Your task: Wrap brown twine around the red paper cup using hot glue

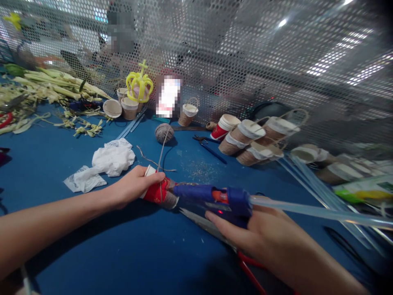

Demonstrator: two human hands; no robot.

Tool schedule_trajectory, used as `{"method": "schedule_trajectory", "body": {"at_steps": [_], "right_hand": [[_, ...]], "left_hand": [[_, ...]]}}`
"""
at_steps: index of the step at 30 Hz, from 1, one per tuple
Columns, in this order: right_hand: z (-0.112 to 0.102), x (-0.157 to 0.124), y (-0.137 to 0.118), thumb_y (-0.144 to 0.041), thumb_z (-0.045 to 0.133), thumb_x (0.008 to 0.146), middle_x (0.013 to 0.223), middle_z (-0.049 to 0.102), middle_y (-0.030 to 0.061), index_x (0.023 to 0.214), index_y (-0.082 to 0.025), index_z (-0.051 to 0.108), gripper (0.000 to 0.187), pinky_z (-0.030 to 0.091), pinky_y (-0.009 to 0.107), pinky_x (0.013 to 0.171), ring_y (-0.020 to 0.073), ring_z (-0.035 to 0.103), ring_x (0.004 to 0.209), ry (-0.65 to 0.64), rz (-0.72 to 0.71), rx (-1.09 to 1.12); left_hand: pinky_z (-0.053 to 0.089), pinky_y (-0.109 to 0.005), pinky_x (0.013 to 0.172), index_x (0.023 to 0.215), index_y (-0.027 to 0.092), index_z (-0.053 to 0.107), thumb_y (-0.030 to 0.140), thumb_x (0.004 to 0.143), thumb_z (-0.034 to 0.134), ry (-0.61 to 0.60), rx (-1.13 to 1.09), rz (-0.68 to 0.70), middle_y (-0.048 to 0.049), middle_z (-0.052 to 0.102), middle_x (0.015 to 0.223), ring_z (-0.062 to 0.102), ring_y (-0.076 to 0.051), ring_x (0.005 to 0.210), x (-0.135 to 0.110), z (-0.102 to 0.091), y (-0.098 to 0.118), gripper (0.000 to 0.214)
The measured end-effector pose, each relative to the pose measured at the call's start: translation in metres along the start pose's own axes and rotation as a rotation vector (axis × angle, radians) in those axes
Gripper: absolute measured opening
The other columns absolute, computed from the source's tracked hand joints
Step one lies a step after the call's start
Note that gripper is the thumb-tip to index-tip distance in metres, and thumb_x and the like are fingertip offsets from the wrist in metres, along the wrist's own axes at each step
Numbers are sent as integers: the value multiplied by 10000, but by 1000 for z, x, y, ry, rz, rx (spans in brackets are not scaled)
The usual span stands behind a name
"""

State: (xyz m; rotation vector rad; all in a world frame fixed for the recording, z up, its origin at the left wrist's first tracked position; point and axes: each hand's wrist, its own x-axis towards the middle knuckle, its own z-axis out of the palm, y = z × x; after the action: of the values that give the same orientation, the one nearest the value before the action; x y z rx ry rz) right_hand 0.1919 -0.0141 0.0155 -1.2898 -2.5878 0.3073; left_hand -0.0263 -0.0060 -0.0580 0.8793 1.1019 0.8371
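Note:
My left hand (pixel 135 184) is closed around a red paper cup (pixel 155 191) that lies tilted on its side. Grey twine is wound round the cup's narrow end, and a strand leads from it up to a ball of twine (pixel 164 133). In my right hand (pixel 260 229) is a blue glue gun (pixel 211 198), its nozzle at the wrapped part of the cup. A long clear glue stick (pixel 307 210) sticks out of the gun's back. Under the gun and my right hand lie red-handled scissors (pixel 202 223), partly hidden.
Twine-wrapped cups (pixel 245 137) stand and lie at the right, near loose glue sticks (pixel 322 192). Blue-handled pliers (pixel 210 149) rest behind the cup. Crumpled white material (pixel 113 157) lies left. Farther back are a yellow crown (pixel 139 86), pale dried stalks (pixel 58 84) and a perforated metal screen (pixel 215 53).

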Motion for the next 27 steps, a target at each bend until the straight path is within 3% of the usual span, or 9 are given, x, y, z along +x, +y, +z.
{"method": "schedule_trajectory", "body": {"at_steps": [4, 11, 21, 27], "right_hand": [[3, -2, 0, -236, 368, 746, 389, 398, -6, 698, -277, 669, 308, 267, 259, 387, 133, 336, 367, 33, -106, -98], [0, 11, -1, -281, 448, 761, 522, 585, 18, 661, -208, 626, 216, 415, 279, 451, 173, 544, 486, -79, 115, 43], [-6, 14, -1, -366, 516, 720, 363, 436, -53, 481, -211, 451, 292, 310, 211, 317, 95, 395, 328, -255, 343, 356], [-8, 18, -2, -307, 510, 729, 327, 435, -48, 436, -212, 418, 322, 284, 206, 288, 87, 386, 291, -256, 353, 411]], "left_hand": [[366, -222, 550, 666, 124, 606, 415, 730, 552, -6, 42, 24, -7, 594, 607, 485, -98, 523, 0, -1, -1, 303], [293, -212, 471, 749, 119, 616, 460, 741, 507, 23, 204, 88, 4, 538, 570, 403, -92, 480, -1, -2, -5, 358], [283, -209, 491, 720, 129, 620, 420, 746, 506, -21, 239, 113, 18, 530, 572, 395, -93, 492, -3, 0, -3, 313], [222, -215, 459, 621, 127, 558, 430, 755, 484, -2, 343, 139, 41, 416, 504, 315, -85, 471, -5, 0, -4, 339]]}}
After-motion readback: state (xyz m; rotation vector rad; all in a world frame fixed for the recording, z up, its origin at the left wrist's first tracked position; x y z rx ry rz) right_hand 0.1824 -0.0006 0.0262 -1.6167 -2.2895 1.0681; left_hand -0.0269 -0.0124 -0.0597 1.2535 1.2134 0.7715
